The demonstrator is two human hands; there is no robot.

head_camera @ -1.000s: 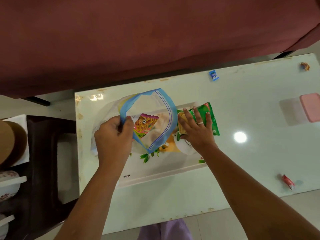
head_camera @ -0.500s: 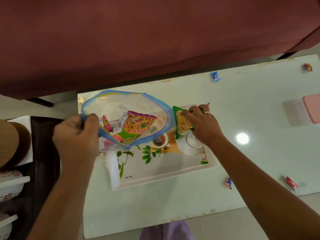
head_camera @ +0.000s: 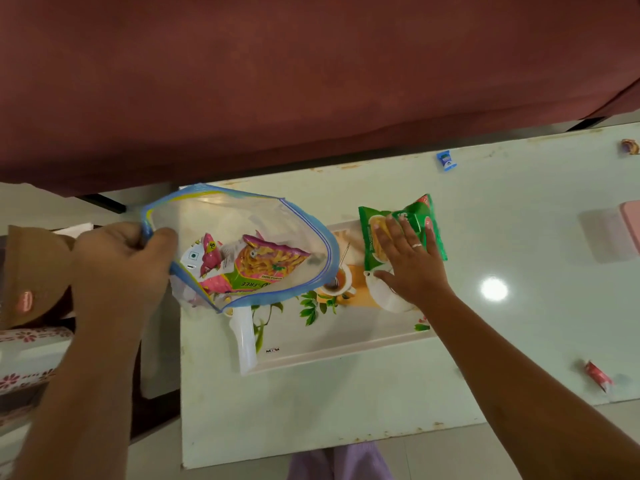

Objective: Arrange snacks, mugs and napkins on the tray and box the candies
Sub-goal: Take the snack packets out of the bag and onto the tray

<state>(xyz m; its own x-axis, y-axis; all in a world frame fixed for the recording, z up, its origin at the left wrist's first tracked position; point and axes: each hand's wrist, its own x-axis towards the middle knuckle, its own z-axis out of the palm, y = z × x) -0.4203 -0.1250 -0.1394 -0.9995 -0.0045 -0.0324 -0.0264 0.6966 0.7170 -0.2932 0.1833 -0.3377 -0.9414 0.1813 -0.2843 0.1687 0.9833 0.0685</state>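
L hand point(head_camera: 117, 271) grip: closed on rim of clear zip-top plastic bag w/ blue edge point(head_camera: 235, 220), bag held over left end of white floral rectangular tray point(head_camera: 346, 341). Pink-green snack packet point(head_camera: 256, 268) inside bag. R hand point(head_camera: 408, 258) grip: unclenched, fingers flat on green snack packet point(head_camera: 367, 237) at tray's far right end. Tray on pale glossy table point(head_camera: 329, 410).

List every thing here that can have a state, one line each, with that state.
White printed plastic tray: flat on the pale table.
Clear blue-rimmed zip bag: mouth open, held up, left hand grips its rim.
Pink snack packet: inside the bag.
Green snack packet: flat on the tray's far right corner, right hand pressing it.
Blue-wrapped candy: loose on the table.
Red-wrapped candy: loose on the table.
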